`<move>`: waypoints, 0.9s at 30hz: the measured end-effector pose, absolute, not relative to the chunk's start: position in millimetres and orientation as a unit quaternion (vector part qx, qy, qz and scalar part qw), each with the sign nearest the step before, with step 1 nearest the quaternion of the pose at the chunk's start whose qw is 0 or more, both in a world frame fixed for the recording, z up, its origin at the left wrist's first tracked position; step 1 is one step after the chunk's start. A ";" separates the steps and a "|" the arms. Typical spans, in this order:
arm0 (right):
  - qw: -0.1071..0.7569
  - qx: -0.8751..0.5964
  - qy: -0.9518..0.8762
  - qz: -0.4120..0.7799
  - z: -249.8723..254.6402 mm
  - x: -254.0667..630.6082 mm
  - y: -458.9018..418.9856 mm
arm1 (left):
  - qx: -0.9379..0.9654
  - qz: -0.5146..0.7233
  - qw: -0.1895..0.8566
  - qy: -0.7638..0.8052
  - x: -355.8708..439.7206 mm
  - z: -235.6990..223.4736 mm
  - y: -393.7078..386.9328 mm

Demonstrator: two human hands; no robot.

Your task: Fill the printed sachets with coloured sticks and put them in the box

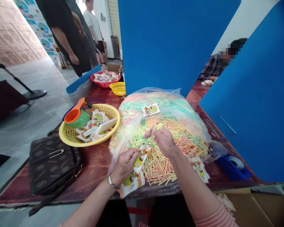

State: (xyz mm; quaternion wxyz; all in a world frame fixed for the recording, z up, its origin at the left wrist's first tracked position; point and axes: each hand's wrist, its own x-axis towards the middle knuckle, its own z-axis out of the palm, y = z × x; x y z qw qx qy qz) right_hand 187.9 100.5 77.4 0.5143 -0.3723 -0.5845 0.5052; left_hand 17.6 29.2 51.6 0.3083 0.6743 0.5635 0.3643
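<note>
A strip of printed paper sachets (134, 171) is gripped in the person's left hand (124, 167), its fingers curled closed around the strip. The left wrist wears a metal bracelet (112, 182). The right hand (164, 142) reaches forward, its thumb and forefinger pinched on a few coloured sticks (157, 127), the other fingers loosely curled. Both forearms come up from the near table edge, above a large clear plastic bag (191, 126) that lies open and holds hundreds of thin pastel sticks (156, 167) in yellow, green, orange and pink. One sachet (150, 109) lies on the bag, and a small loose pile of sachets (198, 168) sits at its right edge.

All of this rests on a dark reddish-brown table (94, 178). To the left are three baskets: a large yellow one (71, 135) holding sachets and an orange-and-green tool (77, 115), a smaller yellow one (118, 89), and a red one (105, 78) of sachets. A brown monogrammed handbag (52, 164) lies at the left edge, and a blue tape dispenser (233, 167) sits at right.

Two blue partition panels (170, 41) rise beyond. A seated person in a plaid shirt (214, 66) works past them. Three people stand on the grey floor (38, 82) behind.
</note>
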 end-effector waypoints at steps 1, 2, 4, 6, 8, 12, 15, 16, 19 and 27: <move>0.514 -0.368 -0.584 0.510 79.6 185.8 95.2 | 0.669 0.365 0.322 0.562 18.7 51.1 29.2; 0.514 -0.364 -0.582 0.515 80.6 183.4 90.6 | 0.659 0.368 0.336 0.563 19.6 49.9 29.3; 0.516 -0.357 -0.571 0.529 79.4 178.1 83.5 | 0.635 0.378 0.369 0.564 20.9 46.8 29.8; 0.518 -0.345 -0.550 0.557 75.4 173.0 78.7 | 0.610 0.392 0.402 0.559 21.9 44.9 30.6; 0.512 -0.327 -0.526 0.596 70.7 168.4 75.2 | 0.590 0.407 0.422 0.555 22.8 45.7 31.3; 0.510 -0.281 -0.496 0.644 65.8 162.2 71.2 | 0.562 0.436 0.443 0.546 25.2 51.9 31.7; 0.539 -0.270 -0.487 0.632 68.4 161.9 71.7 | 0.541 0.453 0.462 0.537 27.8 55.4 32.2; 0.549 -0.272 -0.491 0.619 70.0 162.9 72.1 | 0.534 0.457 0.471 0.534 28.7 56.0 32.7; 0.520 -0.299 -0.569 0.562 73.6 167.9 70.8 | 0.514 0.464 0.501 0.519 30.6 56.0 35.3; 0.554 -0.406 -0.507 0.521 49.5 175.4 29.3 | 0.495 0.493 0.533 0.478 53.8 43.8 30.4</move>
